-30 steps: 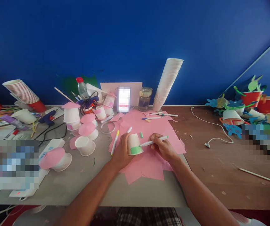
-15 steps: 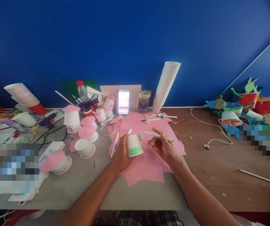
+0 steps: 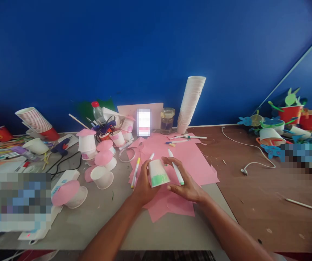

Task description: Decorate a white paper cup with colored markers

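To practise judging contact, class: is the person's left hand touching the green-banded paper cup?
Touching. The head view shows the left hand curled round the paper cup, gripping its side; the right hand holds a marker.

The right hand (image 3: 185,185) has swung the marker (image 3: 175,167) off the cup (image 3: 158,173), closing in beside it.

The left hand (image 3: 143,183) gripped an upturned paper cup (image 3: 158,173), a green band coloured around its rim end. Just beside it, the right hand (image 3: 187,185) touched the cup's side, a white marker (image 3: 175,167) held between its fingers, tip pointing away. Both hovered over pink paper (image 3: 196,165). A yellow marker (image 3: 135,167) lay left of the cup.
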Demonstrator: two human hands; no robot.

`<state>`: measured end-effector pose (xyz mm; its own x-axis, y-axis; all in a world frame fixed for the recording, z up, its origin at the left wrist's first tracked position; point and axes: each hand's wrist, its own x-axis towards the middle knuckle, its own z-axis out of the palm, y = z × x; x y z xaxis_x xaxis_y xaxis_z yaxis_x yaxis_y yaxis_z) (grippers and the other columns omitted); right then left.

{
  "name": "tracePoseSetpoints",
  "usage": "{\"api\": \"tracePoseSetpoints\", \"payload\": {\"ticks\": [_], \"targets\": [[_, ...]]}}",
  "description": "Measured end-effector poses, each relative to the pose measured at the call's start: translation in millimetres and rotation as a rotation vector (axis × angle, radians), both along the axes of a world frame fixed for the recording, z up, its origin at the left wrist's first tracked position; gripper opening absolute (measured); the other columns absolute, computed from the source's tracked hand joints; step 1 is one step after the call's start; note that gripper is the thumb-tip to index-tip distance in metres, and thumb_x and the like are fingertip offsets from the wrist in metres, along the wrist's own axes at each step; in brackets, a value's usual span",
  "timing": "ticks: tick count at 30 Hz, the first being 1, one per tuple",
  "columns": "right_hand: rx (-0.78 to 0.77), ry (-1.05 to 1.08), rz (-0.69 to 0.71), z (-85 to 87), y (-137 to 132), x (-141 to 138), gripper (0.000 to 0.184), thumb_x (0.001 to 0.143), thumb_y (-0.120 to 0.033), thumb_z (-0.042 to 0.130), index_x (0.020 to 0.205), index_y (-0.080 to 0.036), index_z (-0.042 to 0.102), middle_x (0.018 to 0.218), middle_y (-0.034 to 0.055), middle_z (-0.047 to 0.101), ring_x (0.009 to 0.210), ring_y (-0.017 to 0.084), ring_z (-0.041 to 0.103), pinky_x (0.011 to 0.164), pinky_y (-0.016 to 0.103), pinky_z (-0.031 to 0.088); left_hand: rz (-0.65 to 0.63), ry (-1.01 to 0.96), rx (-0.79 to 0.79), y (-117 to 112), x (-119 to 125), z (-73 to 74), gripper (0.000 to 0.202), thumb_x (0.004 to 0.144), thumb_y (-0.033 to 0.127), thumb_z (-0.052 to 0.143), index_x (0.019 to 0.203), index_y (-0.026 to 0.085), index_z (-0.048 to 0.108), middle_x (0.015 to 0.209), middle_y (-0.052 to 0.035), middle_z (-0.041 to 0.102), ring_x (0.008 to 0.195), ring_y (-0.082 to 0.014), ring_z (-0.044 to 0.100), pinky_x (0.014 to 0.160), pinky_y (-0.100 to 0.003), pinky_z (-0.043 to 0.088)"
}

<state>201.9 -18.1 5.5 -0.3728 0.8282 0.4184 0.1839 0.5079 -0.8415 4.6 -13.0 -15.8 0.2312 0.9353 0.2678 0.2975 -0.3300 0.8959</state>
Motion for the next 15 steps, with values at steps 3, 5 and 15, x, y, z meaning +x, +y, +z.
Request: {"api": "tracePoseSetpoints", "payload": {"ticks": [3, 5, 15], "targets": [[0.005, -0.058, 0.015, -1.2, 1, 1, 0.081, 0.083, -0.046, 0.07, 0.148, -0.027, 0.026, 0.152, 0.0161, 0.035, 0.137, 0.033, 0.04, 0.111, 0.052, 0.037, -0.046, -0.029, 0.004, -1, 0, -1.3, 0.078, 0.076, 0.029, 0.073, 0.138, 0.022, 0.026, 0.127, -0.0153, 0.055, 0.113, -0.0284, 0.058, 0.089, -0.042, 0.052], [0.007, -0.085, 0.004, -2.7, 2, 1, 0.081, 0.082, -0.039, 0.071, 0.147, -0.027, 0.026, 0.152, 0.016, 0.036, 0.136, 0.033, 0.042, 0.109, 0.051, 0.039, -0.085, -0.043, 0.001, -2, 1, -1.3, 0.077, 0.075, 0.025, 0.072, 0.138, 0.022, 0.027, 0.128, -0.0153, 0.054, 0.114, -0.0288, 0.058, 0.09, -0.042, 0.052], [0.102, -0.138, -0.119, -10.9, 6, 1, 0.066, 0.076, -0.017, 0.064, 0.134, -0.027, 0.035, 0.129, 0.0123, 0.055, 0.114, 0.028, 0.06, 0.093, 0.041, 0.051, -0.141, 0.057, 0.027, -6, 1, 5.7, 0.087, 0.074, 0.021, 0.072, 0.143, 0.024, 0.021, 0.142, -0.0154, 0.041, 0.131, -0.0328, 0.044, 0.105, -0.05, 0.044]]}}
